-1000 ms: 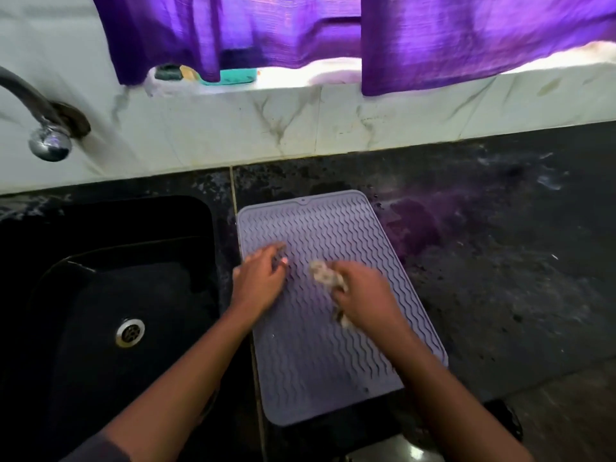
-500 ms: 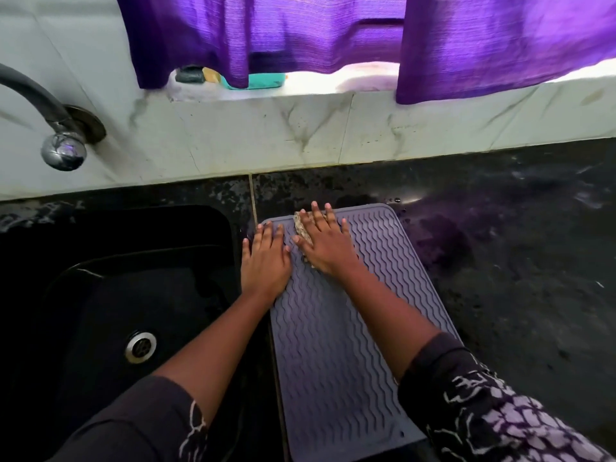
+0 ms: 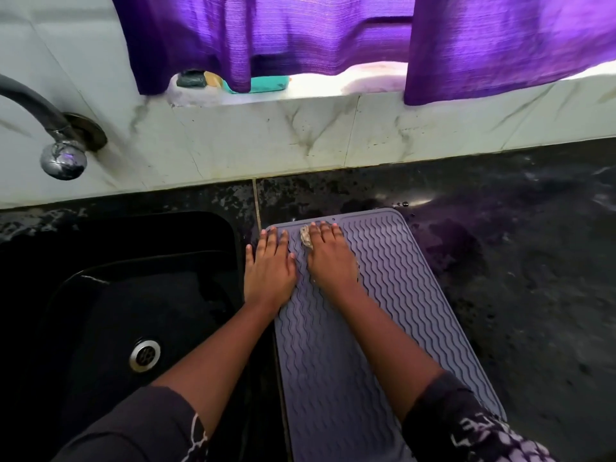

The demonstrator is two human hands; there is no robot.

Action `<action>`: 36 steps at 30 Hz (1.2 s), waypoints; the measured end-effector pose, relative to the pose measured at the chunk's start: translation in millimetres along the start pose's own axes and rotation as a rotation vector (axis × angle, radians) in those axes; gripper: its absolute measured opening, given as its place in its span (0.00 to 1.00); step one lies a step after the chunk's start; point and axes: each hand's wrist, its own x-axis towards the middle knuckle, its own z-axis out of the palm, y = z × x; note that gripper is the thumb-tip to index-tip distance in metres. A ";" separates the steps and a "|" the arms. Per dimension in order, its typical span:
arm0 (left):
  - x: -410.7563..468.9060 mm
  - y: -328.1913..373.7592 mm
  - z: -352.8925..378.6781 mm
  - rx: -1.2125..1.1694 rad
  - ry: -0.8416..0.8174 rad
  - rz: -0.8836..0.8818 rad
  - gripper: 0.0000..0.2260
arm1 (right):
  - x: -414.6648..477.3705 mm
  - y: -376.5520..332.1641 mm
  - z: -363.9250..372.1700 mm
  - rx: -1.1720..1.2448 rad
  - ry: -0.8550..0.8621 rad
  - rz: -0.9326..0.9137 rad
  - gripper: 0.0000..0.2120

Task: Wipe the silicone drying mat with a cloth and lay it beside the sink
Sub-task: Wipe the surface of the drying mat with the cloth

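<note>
Both hands are down flat on the silicone drying mat (image 3: 373, 311), which lies on the black speckled countertop (image 3: 516, 278) just right of the black sink (image 3: 110, 295), its long side running alongside the basin's rim. The mat is grey-lilac with wavy ridges and a raised border.

The right hand (image 3: 328, 258) presses palm-down near the mat's far left corner, fingers stretched toward the far edge, and under it sits the cloth (image 3: 305, 240), a pale crumpled rag peeking out past the thumb side. So that hand is spread open, pinning the cloth to the mat rather than clutching it.

The left hand (image 3: 268, 268) lies open too, fingers together and extended, resting along the mat's left edge, partly on the mat and partly over the strip of counter by the sink. The two hands are just beside each other, thumbs nearly touching.

In the sink, the steel drain (image 3: 145, 356) shines. A chrome tap (image 3: 63, 160) juts from the marble-patterned tiled wall (image 3: 250, 141) at left. Purple curtains (image 3: 300, 35) hang over the window ledge (image 3: 320, 90), where a teal item (image 3: 270, 85) sits partly hidden.
</note>
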 end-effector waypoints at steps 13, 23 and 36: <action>-0.4 0.1 -1.9 0.005 0.008 0.001 0.24 | -40.8 6.2 -28.6 0.024 -0.008 -0.042 0.20; -0.8 0.4 -2.4 0.006 0.013 0.000 0.24 | -42.2 7.0 -19.0 -0.042 -0.024 -0.034 0.21; -0.7 0.7 -2.6 0.008 0.014 0.001 0.24 | -5.2 9.9 -23.4 -0.038 -0.064 -0.016 0.21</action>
